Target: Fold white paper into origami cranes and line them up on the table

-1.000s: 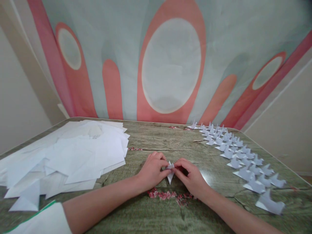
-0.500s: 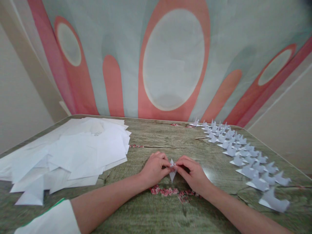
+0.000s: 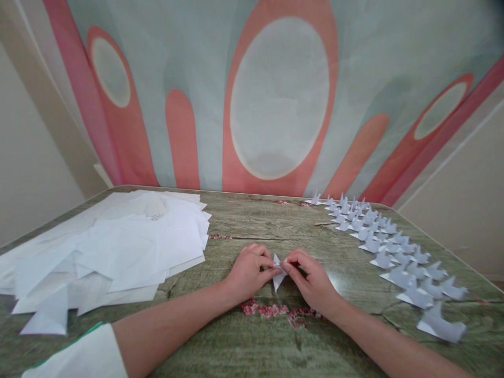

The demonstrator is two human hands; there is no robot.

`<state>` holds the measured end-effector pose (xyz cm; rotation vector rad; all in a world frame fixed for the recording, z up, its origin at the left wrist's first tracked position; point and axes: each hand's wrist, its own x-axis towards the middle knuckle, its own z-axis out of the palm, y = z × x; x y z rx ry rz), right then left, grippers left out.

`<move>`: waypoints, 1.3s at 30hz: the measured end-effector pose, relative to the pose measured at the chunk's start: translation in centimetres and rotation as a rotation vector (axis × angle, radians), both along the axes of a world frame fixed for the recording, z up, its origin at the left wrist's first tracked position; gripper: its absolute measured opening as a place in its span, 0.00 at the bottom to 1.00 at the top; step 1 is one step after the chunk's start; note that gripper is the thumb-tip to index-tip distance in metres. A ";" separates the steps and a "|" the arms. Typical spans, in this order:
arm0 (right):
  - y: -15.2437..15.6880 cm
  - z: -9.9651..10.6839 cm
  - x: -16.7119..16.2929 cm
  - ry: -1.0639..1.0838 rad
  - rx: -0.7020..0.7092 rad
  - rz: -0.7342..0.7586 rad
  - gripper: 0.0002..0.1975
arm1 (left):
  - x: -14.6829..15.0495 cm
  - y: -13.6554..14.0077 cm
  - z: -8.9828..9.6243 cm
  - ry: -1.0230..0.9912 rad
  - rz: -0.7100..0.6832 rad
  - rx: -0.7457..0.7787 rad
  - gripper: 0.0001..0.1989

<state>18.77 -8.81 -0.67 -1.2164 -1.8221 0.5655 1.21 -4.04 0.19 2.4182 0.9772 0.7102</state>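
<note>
Between my two hands, just above the middle front of the table, is a small folded piece of white paper (image 3: 278, 283) with a point at its top and another at its bottom. My left hand (image 3: 252, 273) pinches its left side between thumb and fingers. From the right, my right hand (image 3: 309, 275) pinches the other side with thumb and forefinger. The fingertips hide the middle of the folds. Rows of finished white paper birds (image 3: 409, 291) stand on the right part of the table.
A wide, loose pile of white paper sheets (image 3: 134, 252) covers the table's left side, with a folded white triangle (image 3: 51, 315) at its front. The wood-patterned table (image 3: 252, 215) meets a patterned wall covering (image 3: 212, 105) at the back.
The folded paper has tilted slightly between my fingers, its lower point shifting a little. My right fingertips have moved slightly up and right. The pile and the birds stay as they were.
</note>
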 end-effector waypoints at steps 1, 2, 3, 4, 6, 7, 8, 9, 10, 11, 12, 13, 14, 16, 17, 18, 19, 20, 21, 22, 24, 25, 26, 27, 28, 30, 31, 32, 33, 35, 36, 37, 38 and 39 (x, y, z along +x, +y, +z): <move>0.0 0.0 0.0 0.004 -0.004 -0.005 0.08 | 0.0 0.0 0.0 -0.005 0.002 -0.002 0.10; 0.0 0.0 0.0 0.006 -0.008 -0.009 0.09 | 0.0 0.0 0.0 -0.010 0.004 -0.004 0.10; 0.1 0.1 0.0 0.009 -0.012 -0.013 0.09 | 0.0 0.0 0.1 -0.015 0.005 -0.004 0.11; 0.1 0.1 0.0 0.011 -0.016 -0.016 0.08 | 0.0 0.1 0.1 -0.019 0.006 -0.006 0.11; 0.1 0.2 0.1 0.015 -0.018 -0.020 0.08 | 0.0 0.1 0.2 -0.024 0.008 -0.008 0.11; 0.1 0.2 0.0 0.018 -0.017 -0.019 0.08 | 0.0 0.0 0.3 -0.026 0.008 -0.008 0.12; 0.1 0.2 0.0 0.020 -0.016 -0.016 0.08 | 0.0 0.0 0.4 -0.028 0.010 -0.010 0.12; 0.1 0.3 0.0 0.023 -0.015 -0.013 0.08 | 0.0 0.0 0.4 -0.030 0.011 -0.012 0.11; 0.0 0.3 0.0 0.026 -0.015 -0.010 0.08 | 0.0 0.0 0.5 -0.033 0.012 -0.016 0.11; 0.0 0.3 0.0 0.029 -0.015 -0.009 0.08 | 0.0 0.0 0.5 -0.037 0.014 -0.020 0.11; 0.0 0.3 0.0 0.031 -0.017 -0.008 0.08 | 0.0 0.0 0.5 -0.042 0.015 -0.024 0.11; 0.0 0.3 0.0 0.033 -0.019 -0.008 0.08 | 0.0 0.0 0.5 -0.046 0.016 -0.026 0.10; 0.0 0.2 0.0 0.035 -0.021 -0.008 0.08 | 0.0 0.0 0.5 -0.050 0.016 -0.026 0.10; 0.0 0.1 0.0 0.036 -0.025 -0.007 0.07 | 0.0 0.0 0.5 -0.055 0.017 -0.020 0.10; 0.0 0.1 0.0 0.035 -0.027 -0.005 0.07 | 0.0 0.0 0.4 -0.056 0.018 -0.015 0.10; 0.0 0.1 0.0 0.034 -0.029 -0.004 0.07 | 0.0 0.0 0.3 -0.057 0.019 -0.010 0.10; 0.0 0.0 0.1 0.032 -0.032 -0.003 0.07 | 0.0 0.0 0.3 -0.057 0.022 -0.005 0.10; 0.0 0.0 0.1 0.030 -0.036 -0.003 0.07 | -0.1 0.0 0.2 -0.058 0.027 -0.001 0.10; 0.1 0.0 0.1 0.025 -0.041 -0.002 0.07 | -0.1 0.0 0.2 -0.059 0.033 0.003 0.10; 0.1 0.0 0.1 0.019 -0.048 0.002 0.06 | -0.1 0.0 0.1 -0.061 0.038 0.006 0.10; 0.2 0.0 0.1 0.001 -0.061 0.017 0.06 | -0.2 0.0 0.1 -0.069 0.051 0.013 0.10; 0.2 0.0 0.1 -0.008 -0.063 0.025 0.05 | -0.2 -0.1 0.2 -0.071 0.055 0.016 0.09; 0.2 0.0 0.1 -0.016 -0.064 0.031 0.06 | -0.2 -0.1 0.3 -0.072 0.058 0.018 0.09; 0.2 0.0 0.0 -0.022 -0.063 0.033 0.07 | -0.1 -0.1 0.3 -0.070 0.061 0.020 0.09; 0.2 0.0 0.0 -0.025 -0.060 0.030 0.08 | -0.1 -0.1 0.4 -0.067 0.062 0.022 0.09; 0.2 -0.1 -0.1 -0.024 -0.057 0.019 0.09 | -0.2 0.0 0.5 -0.057 0.064 0.026 0.08; 0.2 -0.1 -0.1 -0.022 -0.059 0.014 0.10 | -0.2 0.0 0.5 -0.052 0.064 0.030 0.08; 0.2 -0.2 -0.1 -0.022 -0.060 0.011 0.10 | -0.2 0.0 0.5 -0.047 0.064 0.034 0.08; 0.3 -0.3 -0.1 -0.023 -0.060 0.009 0.10 | -0.2 0.0 0.5 -0.040 0.062 0.038 0.08; 0.3 -0.4 -0.1 -0.035 -0.062 0.005 0.09 | -0.3 0.0 0.5 -0.023 0.059 0.051 0.09; 0.3 -0.5 -0.1 -0.044 -0.063 0.002 0.09 | -0.3 0.0 0.5 -0.012 0.057 0.059 0.09; 0.3 -0.5 -0.1 -0.053 -0.064 0.000 0.09 | -0.3 -0.1 0.5 -0.001 0.056 0.068 0.09; 0.3 -0.6 -0.1 -0.064 -0.063 -0.002 0.09 | -0.3 -0.1 0.5 0.008 0.055 0.076 0.09; 0.3 -0.6 -0.1 -0.075 -0.062 -0.002 0.09 | -0.3 -0.1 0.5 0.013 0.055 0.081 0.09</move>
